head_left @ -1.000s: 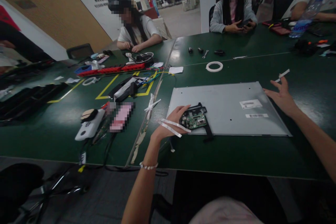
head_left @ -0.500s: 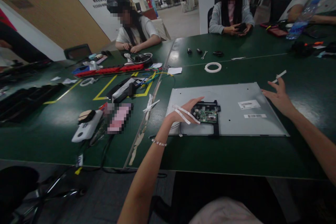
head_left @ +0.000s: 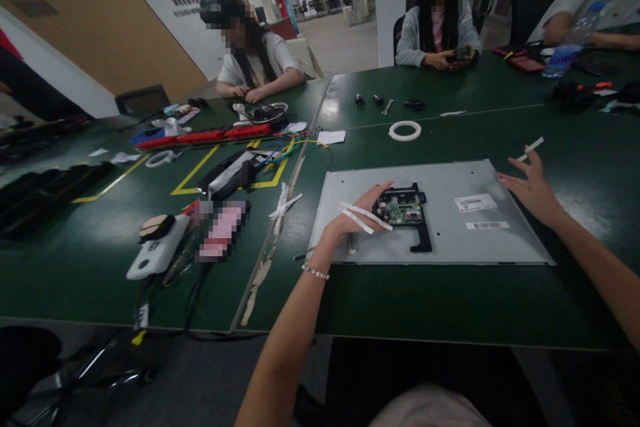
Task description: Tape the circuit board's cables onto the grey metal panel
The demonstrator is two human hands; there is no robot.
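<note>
A flat grey metal panel (head_left: 453, 243) with two white labels lies on the green table. On its left part is a green circuit board (head_left: 406, 212) in a black plastic frame (head_left: 424, 237). My left hand (head_left: 369, 203) grips the frame's left side, its fingers partly hidden; two white tape strips (head_left: 361, 217) stick to the back of this hand. Beside the panel's upper right edge is my right hand (head_left: 535, 190), fingers spread, its fingertips at or close to the edge. A short white tape strip (head_left: 531, 148) clings to one of its fingers.
Beyond the panel lie a white tape roll (head_left: 405, 131), a small wrench (head_left: 388, 107) and a few black parts. To the left are a red power strip (head_left: 205, 136), cables, a phone (head_left: 224, 230) and a white device (head_left: 156, 255). Other people sit across the table.
My left hand has shifted the circuit board and its black frame to the right over the panel, tilting it slightly. My right hand stays at about the same place by the panel's edge.
</note>
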